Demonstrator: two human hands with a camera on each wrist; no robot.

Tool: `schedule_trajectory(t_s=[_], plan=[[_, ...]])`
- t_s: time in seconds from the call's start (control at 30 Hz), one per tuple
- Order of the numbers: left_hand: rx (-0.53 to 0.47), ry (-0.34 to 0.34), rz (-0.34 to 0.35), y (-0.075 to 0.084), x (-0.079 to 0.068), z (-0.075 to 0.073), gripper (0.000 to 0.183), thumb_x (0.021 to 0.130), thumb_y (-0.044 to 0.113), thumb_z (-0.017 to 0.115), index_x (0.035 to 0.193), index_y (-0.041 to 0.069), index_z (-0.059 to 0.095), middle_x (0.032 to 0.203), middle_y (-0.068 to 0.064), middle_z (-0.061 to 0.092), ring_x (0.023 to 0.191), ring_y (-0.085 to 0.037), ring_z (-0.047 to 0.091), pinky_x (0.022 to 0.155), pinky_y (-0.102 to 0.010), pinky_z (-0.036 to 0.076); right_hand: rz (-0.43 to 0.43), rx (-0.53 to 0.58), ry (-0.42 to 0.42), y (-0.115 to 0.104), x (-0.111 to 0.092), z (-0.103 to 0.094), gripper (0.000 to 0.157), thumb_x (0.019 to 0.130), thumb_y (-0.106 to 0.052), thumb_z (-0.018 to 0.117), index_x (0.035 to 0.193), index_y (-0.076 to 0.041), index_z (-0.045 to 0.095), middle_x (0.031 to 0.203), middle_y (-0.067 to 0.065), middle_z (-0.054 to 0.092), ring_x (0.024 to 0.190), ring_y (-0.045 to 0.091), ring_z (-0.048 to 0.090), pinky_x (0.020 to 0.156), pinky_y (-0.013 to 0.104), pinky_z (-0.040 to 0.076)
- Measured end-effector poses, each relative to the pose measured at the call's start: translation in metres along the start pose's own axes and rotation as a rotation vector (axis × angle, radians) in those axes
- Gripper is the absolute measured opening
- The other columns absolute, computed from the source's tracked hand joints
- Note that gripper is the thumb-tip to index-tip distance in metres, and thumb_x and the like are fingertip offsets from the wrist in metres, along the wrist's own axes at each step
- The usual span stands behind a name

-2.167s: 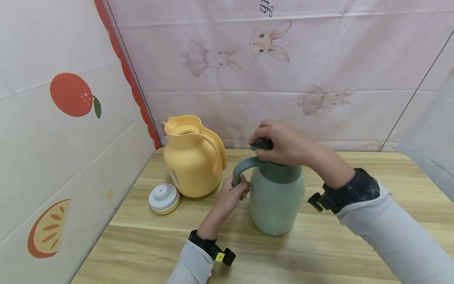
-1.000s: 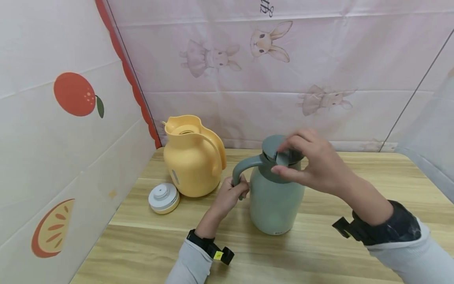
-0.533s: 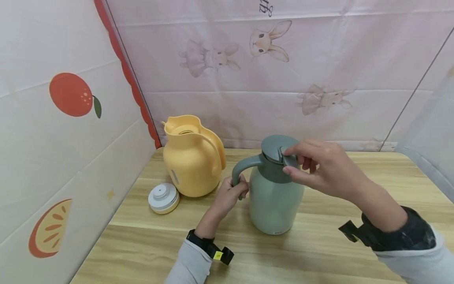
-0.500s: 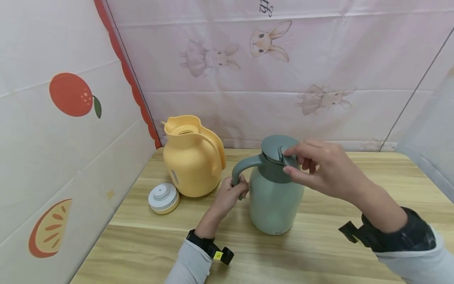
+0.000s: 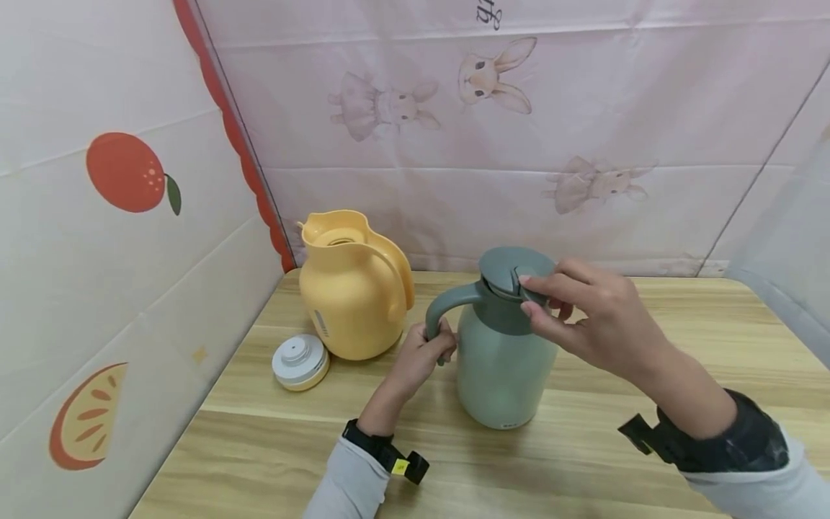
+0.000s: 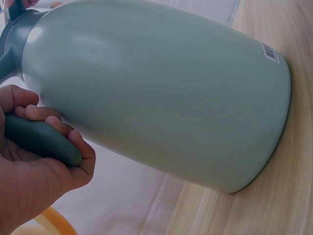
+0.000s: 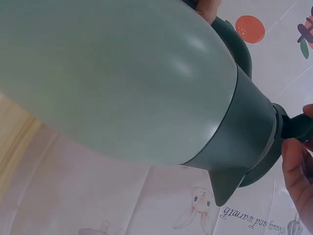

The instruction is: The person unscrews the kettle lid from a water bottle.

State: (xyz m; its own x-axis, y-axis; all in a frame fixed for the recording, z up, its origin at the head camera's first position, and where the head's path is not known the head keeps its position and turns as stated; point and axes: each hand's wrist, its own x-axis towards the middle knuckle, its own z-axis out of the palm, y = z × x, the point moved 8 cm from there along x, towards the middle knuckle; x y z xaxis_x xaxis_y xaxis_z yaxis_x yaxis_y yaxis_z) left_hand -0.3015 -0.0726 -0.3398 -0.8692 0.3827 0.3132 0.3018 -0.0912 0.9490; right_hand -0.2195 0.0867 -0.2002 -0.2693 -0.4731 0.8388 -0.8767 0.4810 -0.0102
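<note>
A sage-green vacuum jug stands upright on the wooden table. My left hand grips its handle, with the fingers curled round the lower end, as the left wrist view shows. On top sits a darker green lid. Thumb and index finger of my right hand pinch a tab at the lid's right side. In the right wrist view this tab sticks up from the lid, between thumb and fingers. Part of the lid is hidden behind the right hand.
A yellow jug without a lid stands at the back left. Beside it lies a round white and yellow lid, white side up. Patterned sheets cover the back wall and left wall.
The right hand was over the top of the lid; it has since shifted right and down to the tab, with the lid turned. The left hand has kept its grip on the handle.
</note>
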Motion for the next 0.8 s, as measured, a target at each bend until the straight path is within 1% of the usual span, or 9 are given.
schedule_trajectory(t_s=[0.17,0.27,0.4,0.5,0.57,0.67,0.73,0.77,0.8], plan=[[-0.005,-0.001,-0.009,0.000,0.000,0.000,0.023,0.089,-0.005,0.042,0.067,-0.010,0.039,0.061,-0.011,0.041,0.060,-0.022,0.041,0.063,-0.029,0.035,0.084,-0.034,0.038,0.002,-0.005,0.001,0.044,0.092,-0.039,0.050,0.090,0.002,0.066,0.073,0.004,0.057,0.058,0.010,0.049,0.046,0.015,0.040],[-0.006,-0.001,-0.013,-0.001,0.000,0.000,0.023,0.089,-0.005,0.043,0.067,-0.010,0.039,0.061,-0.012,0.040,0.061,-0.022,0.041,0.064,-0.030,0.035,0.129,-0.027,0.063,0.003,-0.008,0.002,0.041,0.090,-0.036,0.051,0.088,0.002,0.063,0.074,0.005,0.059,0.058,0.012,0.052,0.046,0.015,0.041],[-0.005,0.005,-0.016,-0.002,0.000,-0.001,0.023,0.089,-0.005,0.043,0.068,-0.012,0.039,0.061,-0.011,0.040,0.061,-0.022,0.042,0.063,-0.030,0.036,0.130,-0.011,0.073,-0.001,-0.008,0.005,0.035,0.091,-0.032,0.050,0.085,0.001,0.062,0.074,0.005,0.059,0.057,0.012,0.054,0.048,0.015,0.043],[-0.007,0.006,-0.020,-0.011,0.003,-0.003,0.023,0.089,-0.004,0.043,0.068,-0.012,0.039,0.060,-0.010,0.041,0.060,-0.021,0.042,0.064,-0.030,0.036,0.097,-0.028,0.093,-0.004,-0.010,0.006,0.034,0.093,-0.031,0.049,0.082,-0.001,0.060,0.073,0.005,0.057,0.056,0.012,0.052,0.050,0.014,0.042],[-0.009,0.004,-0.028,-0.020,0.005,-0.004,0.023,0.089,-0.003,0.044,0.067,-0.010,0.041,0.060,-0.009,0.042,0.060,-0.020,0.042,0.064,-0.030,0.036,0.089,-0.032,0.112,-0.002,-0.012,0.003,0.034,0.093,-0.031,0.048,0.080,-0.001,0.060,0.071,0.005,0.056,0.056,0.011,0.051,0.050,0.013,0.041],[-0.021,0.007,-0.027,-0.030,0.008,-0.005,0.024,0.090,-0.001,0.046,0.066,-0.007,0.042,0.060,-0.007,0.042,0.060,-0.020,0.042,0.063,-0.030,0.036,0.102,-0.015,0.135,0.007,-0.017,-0.005,0.035,0.092,-0.031,0.049,0.079,-0.001,0.061,0.071,0.006,0.059,0.056,0.008,0.052,0.050,0.011,0.042],[-0.018,0.015,-0.017,-0.031,0.008,-0.006,0.024,0.089,0.001,0.047,0.066,-0.004,0.043,0.060,-0.006,0.043,0.060,-0.020,0.042,0.063,-0.030,0.036,0.125,0.022,0.139,0.016,-0.020,-0.010,0.035,0.091,-0.031,0.051,0.079,0.000,0.062,0.071,0.006,0.061,0.057,0.004,0.054,0.050,0.011,0.043],[-0.016,0.019,-0.006,-0.031,0.008,-0.006,0.024,0.089,0.002,0.048,0.066,-0.004,0.043,0.060,-0.006,0.043,0.060,-0.020,0.043,0.063,-0.030,0.036,0.138,0.042,0.136,0.021,-0.022,-0.011,0.033,0.090,-0.030,0.053,0.080,0.000,0.062,0.072,0.007,0.062,0.059,0.003,0.054,0.050,0.011,0.043],[-0.015,0.022,0.005,-0.031,0.008,-0.007,0.024,0.088,0.002,0.048,0.066,-0.004,0.043,0.059,-0.005,0.043,0.060,-0.020,0.043,0.063,-0.030,0.036,0.151,0.058,0.128,0.025,-0.023,-0.013,0.028,0.088,-0.026,0.055,0.080,0.001,0.062,0.073,0.007,0.063,0.060,0.001,0.055,0.050,0.011,0.044]])
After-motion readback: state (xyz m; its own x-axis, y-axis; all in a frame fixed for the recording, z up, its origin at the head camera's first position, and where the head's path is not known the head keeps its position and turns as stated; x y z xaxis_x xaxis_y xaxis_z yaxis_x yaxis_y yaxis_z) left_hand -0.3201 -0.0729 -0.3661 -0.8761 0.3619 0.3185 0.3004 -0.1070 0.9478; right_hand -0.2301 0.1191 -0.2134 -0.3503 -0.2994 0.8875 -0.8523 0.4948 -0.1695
